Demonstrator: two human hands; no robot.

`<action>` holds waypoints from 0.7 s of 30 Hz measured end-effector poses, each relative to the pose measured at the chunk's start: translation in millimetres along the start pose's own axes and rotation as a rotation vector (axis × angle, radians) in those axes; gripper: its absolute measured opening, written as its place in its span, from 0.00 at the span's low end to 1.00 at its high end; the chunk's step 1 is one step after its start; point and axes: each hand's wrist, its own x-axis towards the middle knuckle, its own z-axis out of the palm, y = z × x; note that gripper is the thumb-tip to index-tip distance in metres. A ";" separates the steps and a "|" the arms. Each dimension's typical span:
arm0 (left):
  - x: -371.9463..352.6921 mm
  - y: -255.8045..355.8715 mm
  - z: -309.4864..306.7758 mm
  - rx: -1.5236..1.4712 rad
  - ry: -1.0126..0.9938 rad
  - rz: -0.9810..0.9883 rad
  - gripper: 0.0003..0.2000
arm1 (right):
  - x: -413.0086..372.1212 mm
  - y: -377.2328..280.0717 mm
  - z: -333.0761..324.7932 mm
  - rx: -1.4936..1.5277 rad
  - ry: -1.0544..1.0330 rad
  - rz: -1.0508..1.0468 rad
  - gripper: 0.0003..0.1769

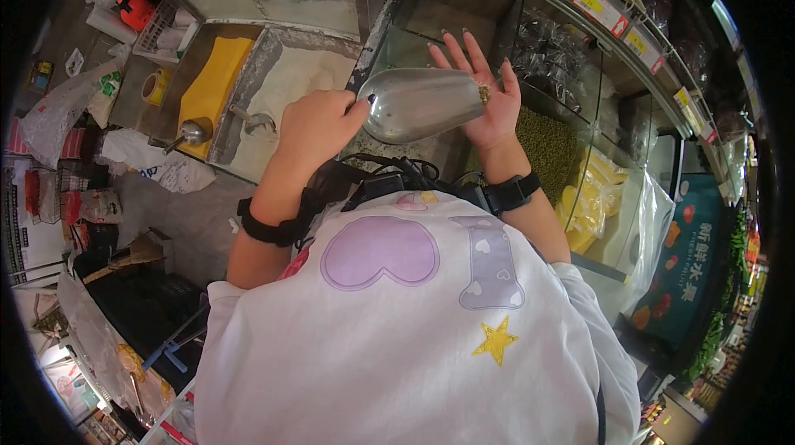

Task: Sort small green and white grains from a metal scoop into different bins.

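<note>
my left hand (319,126) grips the scoop (422,107), a few green grains (484,94) at its mouth by my wide-open right hand (495,110); a far bigger heap (545,134) lies alongside

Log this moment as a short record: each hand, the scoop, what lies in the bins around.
left hand: closed on the back end of the shiny grey scoop
right hand: open, palm up, fingers spread, at the scoop's front end
scoop front end: a few small greenish grains by the right palm; contact unclear
bin contents, right side: loose small green grains
bin contents, left side: white powder; flat yellow sheet with a round metal scoop on it
</note>
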 end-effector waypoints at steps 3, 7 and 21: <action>0.3 0.2 0.0 0.001 0.007 0.001 0.18 | -0.6 -0.5 -0.1 0.013 -0.003 0.006 0.36; 1.4 0.7 -0.1 0.023 0.006 0.004 0.18 | -0.6 -0.6 -1.6 0.032 -0.020 0.013 0.36; 2.7 2.8 -2.8 0.010 -0.002 -0.015 0.18 | -2.1 0.7 2.6 0.026 -0.002 0.024 0.35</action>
